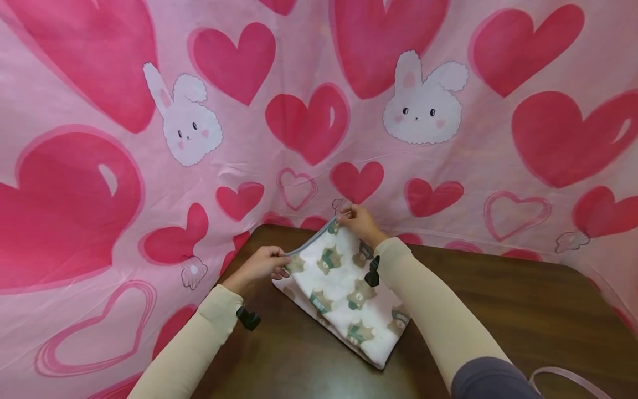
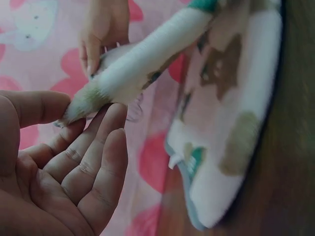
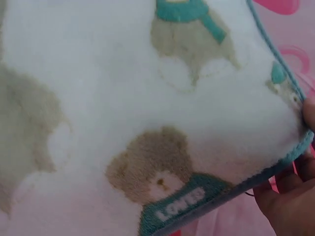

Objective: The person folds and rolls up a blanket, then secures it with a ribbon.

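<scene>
A white fleece cloth with brown bears and a grey-blue edge is folded over, its lower part resting on the table and its far edge lifted. At the near-left corner my left hand pinches the edge; in the left wrist view the thumb and index finger of that hand grip the cloth. My right hand pinches the far corner. The right wrist view has the cloth spread out, with the right hand at its corner, thumb in front and fingers behind.
The dark wooden table extends to the right and in front. Behind and to the left hangs a pink sheet with hearts and rabbits. A pink ribbon lies at the lower right.
</scene>
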Tool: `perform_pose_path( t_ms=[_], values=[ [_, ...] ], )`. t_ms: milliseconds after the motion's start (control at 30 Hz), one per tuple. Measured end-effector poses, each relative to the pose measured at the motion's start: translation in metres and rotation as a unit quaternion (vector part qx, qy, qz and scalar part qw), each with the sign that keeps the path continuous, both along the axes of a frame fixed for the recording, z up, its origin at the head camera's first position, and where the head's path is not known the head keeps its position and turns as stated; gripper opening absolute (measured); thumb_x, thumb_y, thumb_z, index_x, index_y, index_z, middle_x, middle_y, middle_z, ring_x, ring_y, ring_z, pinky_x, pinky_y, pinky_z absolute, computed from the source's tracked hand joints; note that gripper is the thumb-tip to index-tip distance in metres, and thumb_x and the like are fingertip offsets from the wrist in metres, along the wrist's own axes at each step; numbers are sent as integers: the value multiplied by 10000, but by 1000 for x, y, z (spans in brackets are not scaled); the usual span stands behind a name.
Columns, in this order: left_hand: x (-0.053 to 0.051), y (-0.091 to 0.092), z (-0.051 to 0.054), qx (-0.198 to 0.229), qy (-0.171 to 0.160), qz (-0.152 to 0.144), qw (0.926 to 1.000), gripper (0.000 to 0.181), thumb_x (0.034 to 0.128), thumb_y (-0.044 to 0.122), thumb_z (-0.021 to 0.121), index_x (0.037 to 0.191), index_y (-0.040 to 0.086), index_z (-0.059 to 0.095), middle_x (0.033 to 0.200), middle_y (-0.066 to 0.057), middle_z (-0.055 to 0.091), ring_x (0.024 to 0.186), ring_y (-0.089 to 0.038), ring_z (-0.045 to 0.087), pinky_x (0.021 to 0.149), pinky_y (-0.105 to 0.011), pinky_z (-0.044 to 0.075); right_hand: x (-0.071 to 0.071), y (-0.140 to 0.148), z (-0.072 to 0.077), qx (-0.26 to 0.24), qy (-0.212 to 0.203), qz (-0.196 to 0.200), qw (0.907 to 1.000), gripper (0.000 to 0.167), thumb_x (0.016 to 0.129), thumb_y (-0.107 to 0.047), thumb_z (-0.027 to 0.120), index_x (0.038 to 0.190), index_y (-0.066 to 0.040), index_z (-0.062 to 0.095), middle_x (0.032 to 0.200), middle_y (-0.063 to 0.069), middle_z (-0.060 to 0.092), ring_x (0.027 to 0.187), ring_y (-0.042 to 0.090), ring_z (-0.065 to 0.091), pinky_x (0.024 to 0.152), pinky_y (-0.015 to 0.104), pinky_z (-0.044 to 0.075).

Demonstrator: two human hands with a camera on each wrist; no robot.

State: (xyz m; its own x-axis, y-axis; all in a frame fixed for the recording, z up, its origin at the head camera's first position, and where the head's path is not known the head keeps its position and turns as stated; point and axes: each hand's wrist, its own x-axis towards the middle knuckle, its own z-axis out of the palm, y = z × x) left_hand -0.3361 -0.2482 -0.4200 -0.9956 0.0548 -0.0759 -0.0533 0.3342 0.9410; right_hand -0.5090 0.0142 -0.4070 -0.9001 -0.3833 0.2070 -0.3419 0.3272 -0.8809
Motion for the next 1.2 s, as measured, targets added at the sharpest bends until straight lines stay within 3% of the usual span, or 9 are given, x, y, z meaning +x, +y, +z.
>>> perform_pose_path(
  t_ms=[100, 233, 433, 633, 867, 1000, 1100, 1133, 1200],
  values=[
    [-4, -4, -8, -77, -164, 126, 9998, 179, 951, 160, 630, 950, -17, 598, 879, -136, 663, 738, -277, 697, 731, -466, 559, 1, -6, -6, 178, 153, -60, 9997, 192, 899, -115, 710, 1012, -25, 583, 957, 104, 575, 930, 247, 528, 789, 318, 477],
    [-8, -8, -14, -112, -238, 271, 9993, 163, 949, 144, 626, 942, -17, 600, 888, -138, 665, 728, -269, 693, 739, -478, 555, 2, -13, -12, 340, 280, 46, 9990, 61, 896, 32, 641, 953, 12, 651, 988, 122, 625, 970, 259, 551, 861, 351, 478],
    [-9, -13, -18, -84, -302, 441, 9985, 150, 947, 134, 618, 931, -14, 599, 870, -140, 672, 728, -286, 692, 741, -487, 552, 8, -22, -13, 617, 408, 295, 9968, 327, 874, 145, 504, 1120, 30, 687, 1175, 175, 630, 1142, 310, 542, 992, 429, 422],
    [-9, -14, -25, -91, -551, 567, 9968, 163, 940, 149, 628, 928, -12, 605, 883, -140, 641, 736, -285, 689, 736, -444, 559, 14, -28, -26, 965, 320, 744, 9920, 431, 877, 148, 458, 1248, 17, 634, 1370, 188, 526, 1315, 312, 422, 1056, 435, 359],
    [-13, -19, -36, -148, -774, 660, 9947, 177, 931, 167, 644, 924, -5, 605, 875, -145, 639, 721, -275, 690, 732, -439, 561, 13, -30, -40, 1309, 761, 879, 9846, 525, 832, 192, 433, 1315, 38, 571, 1431, 232, 444, 1356, 346, 364, 1100, 444, 285],
    [-14, -24, -41, -261, -786, 765, 9936, 181, 926, 165, 648, 912, -11, 609, 847, -144, 656, 717, -276, 689, 727, -442, 562, 14, -32, -44, 1697, 634, 1132, 9769, 618, 823, 200, 386, 1401, 8, 486, 1496, 178, 370, 1394, 337, 292, 1118, 435, 248],
    [-16, -28, -46, -408, -769, 795, 9930, 167, 918, 150, 649, 884, -11, 626, 807, -133, 661, 690, -256, 680, 696, -425, 566, 16, -31, -46, 1817, 229, 1493, 9717, 676, 835, 196, 349, 1463, -44, 414, 1568, 105, 259, 1435, 298, 186, 1092, 376, 283],
    [-16, -29, -48, -468, -766, 815, 9926, 161, 913, 149, 651, 871, -6, 632, 793, -127, 660, 679, -246, 674, 679, -413, 567, 16, -30, -47, 1916, 303, 1587, 9681, 679, 837, 188, 345, 1470, -50, 405, 1578, 105, 236, 1438, 299, 176, 1056, 341, 315],
    [-17, -31, -52, -552, -767, 811, 9922, 157, 908, 139, 643, 852, -7, 638, 774, -124, 662, 663, -238, 668, 649, -398, 566, 17, -25, -48, 2038, 207, 1689, 9641, 699, 840, 166, 370, 1487, -96, 394, 1597, 84, 190, 1422, 282, 206, 867, 297, 428]
  ],
)
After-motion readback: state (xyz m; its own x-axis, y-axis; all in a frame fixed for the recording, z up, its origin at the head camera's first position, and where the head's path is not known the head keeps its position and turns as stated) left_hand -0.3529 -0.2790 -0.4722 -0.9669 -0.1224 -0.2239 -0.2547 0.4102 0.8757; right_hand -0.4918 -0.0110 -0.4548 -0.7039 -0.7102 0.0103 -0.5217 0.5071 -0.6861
